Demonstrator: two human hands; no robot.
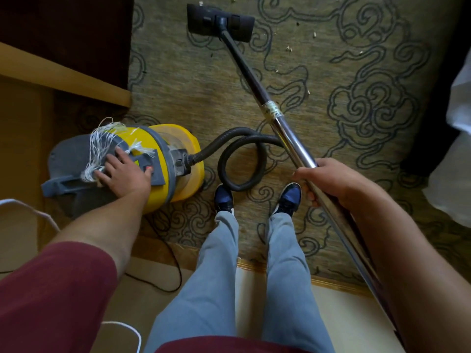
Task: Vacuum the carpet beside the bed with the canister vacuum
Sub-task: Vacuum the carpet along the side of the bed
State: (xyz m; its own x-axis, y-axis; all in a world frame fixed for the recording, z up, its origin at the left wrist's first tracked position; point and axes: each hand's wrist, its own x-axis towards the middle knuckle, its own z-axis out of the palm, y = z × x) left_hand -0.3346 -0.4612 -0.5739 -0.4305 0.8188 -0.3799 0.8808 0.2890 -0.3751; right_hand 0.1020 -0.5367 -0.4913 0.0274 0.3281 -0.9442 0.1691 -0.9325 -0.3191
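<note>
The canister vacuum (pixel 158 164), yellow with a grey top, stands at the near left edge of the patterned carpet (pixel 331 103), just left of the person's blue shoes (pixel 257 197). The left hand (pixel 125 171) lies flat on the grey lid, fingers spread, its grip released, the thumb touching a red switch (pixel 149 170); frayed white string (pixel 104 146) is tied around the handle there. A black ribbed hose (pixel 242 159) leaves the canister's right side and makes one loop on the carpet. The right hand (pixel 328 182) has its grip clenched around the metal wand (pixel 288 136), which slants far and left to the black floor head (pixel 219 22), flat on the carpet. Pale crumbs (pixel 288 48) are scattered to the right of the head. White bedding (pixel 456 149) shows at the right edge. A black cord (pixel 173 263) trails on the floor, near left.
</note>
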